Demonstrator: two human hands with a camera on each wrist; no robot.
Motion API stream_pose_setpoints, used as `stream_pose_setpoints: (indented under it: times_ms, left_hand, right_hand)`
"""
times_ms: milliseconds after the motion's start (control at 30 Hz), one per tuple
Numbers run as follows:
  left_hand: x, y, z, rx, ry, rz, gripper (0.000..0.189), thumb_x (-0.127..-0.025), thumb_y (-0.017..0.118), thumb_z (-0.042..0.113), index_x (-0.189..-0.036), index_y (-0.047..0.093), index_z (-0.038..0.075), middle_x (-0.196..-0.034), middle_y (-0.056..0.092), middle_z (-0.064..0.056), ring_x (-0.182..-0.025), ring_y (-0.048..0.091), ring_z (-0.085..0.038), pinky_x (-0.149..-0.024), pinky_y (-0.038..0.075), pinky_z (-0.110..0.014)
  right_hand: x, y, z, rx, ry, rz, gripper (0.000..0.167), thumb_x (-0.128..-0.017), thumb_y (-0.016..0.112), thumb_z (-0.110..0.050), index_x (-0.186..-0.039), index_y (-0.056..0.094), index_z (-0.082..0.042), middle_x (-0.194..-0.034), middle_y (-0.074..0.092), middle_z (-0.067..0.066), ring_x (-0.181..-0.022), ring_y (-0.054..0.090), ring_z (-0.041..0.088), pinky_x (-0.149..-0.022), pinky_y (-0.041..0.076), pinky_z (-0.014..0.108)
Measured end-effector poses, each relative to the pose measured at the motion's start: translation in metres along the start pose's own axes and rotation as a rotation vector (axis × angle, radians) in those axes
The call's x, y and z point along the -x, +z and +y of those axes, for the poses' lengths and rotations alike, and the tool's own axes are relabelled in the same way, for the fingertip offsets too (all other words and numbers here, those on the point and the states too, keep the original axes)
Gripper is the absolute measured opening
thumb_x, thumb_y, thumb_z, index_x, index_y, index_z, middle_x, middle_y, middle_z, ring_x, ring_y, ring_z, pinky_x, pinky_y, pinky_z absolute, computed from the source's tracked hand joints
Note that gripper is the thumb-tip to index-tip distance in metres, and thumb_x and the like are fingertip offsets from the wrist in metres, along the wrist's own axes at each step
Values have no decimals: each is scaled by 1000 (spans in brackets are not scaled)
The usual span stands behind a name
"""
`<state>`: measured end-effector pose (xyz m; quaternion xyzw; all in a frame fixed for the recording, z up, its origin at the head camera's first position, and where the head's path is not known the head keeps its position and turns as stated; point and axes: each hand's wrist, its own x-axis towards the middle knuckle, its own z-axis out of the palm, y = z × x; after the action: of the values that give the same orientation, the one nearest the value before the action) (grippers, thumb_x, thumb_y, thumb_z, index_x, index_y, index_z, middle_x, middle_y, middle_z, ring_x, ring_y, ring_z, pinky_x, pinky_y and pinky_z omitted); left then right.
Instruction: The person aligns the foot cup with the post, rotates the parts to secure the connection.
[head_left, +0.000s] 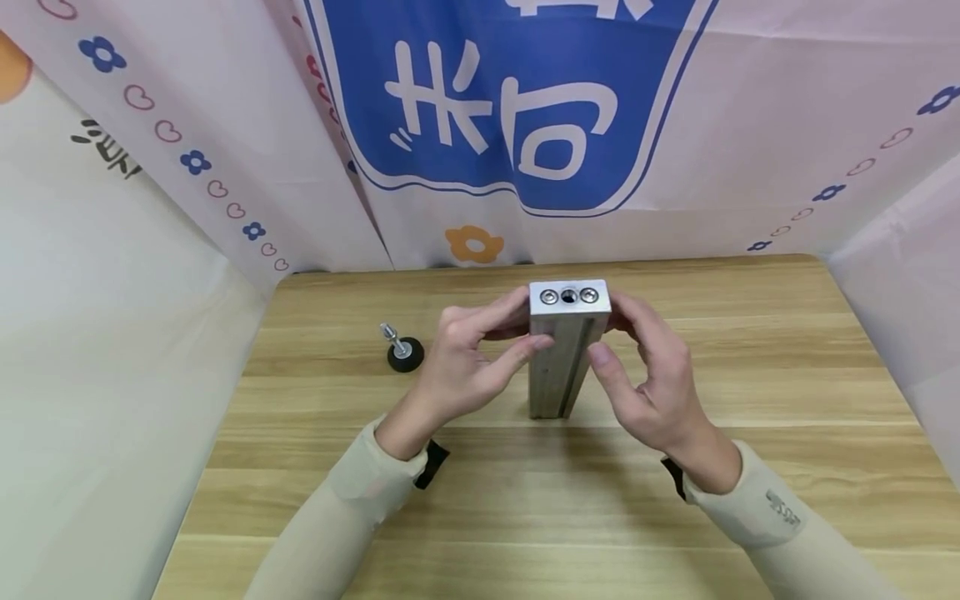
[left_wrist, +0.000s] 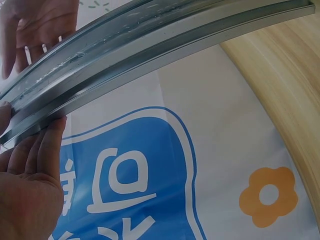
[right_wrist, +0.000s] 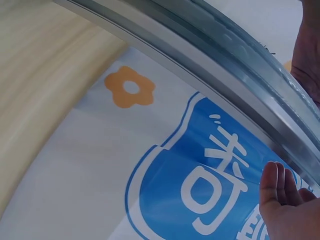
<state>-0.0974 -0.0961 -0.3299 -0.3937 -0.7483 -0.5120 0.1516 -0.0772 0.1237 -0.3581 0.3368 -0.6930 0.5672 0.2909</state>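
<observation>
A silver aluminium profile stands upright on the wooden table, its top end showing two screw heads on either side of a dark hole. My left hand holds it near the top, thumb on the front face and fingers round the left side and behind. Close to its right side is my right hand, thumb and fingers spread beside the upper end without a visible grip. Slotted sides of the profile fill the upper left wrist view. In the right wrist view, loosely bent fingers of the right hand lie near the profile.
Left of the profile lies a levelling foot with a black round base and a threaded metal stem. A printed cloth with a blue sign hangs behind the wooden table. White cloth walls flank both sides.
</observation>
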Motion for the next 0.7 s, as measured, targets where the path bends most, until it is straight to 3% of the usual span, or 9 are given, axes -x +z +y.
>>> stream_pose_setpoints:
  times_ms: [333,567,700]
  left_hand:
    - [0,0,1,-1,2,9,47,-88,79,-3,-133,65,-11,-116,78,-24,-104,80,-31,-85,64,-24]
    - [0,1,-1,-1,4,19,48,-88,80,-3,-133,65,-11,-118,77,-24,-104,80,-30,-86,64,-25]
    - [1,3,-1,5,12,31,49,-87,80,-4,-133,65,-11,-119,76,-25,-104,79,-31,-86,64,-25]
  right_hand:
    - [-8,1,-5,-24,16,6,47,-103,60,-15,-138,55,17,-117,68,31,-111,68,12,-98,57,22]
    - [-12,0,-10,-176,124,16,41,-101,52,3,-137,50,23,-125,69,1,-112,66,14,-97,57,23]
    - [-15,0,-13,-228,148,24,40,-100,50,7,-135,49,25,-125,69,1,-111,66,15,-96,57,23]
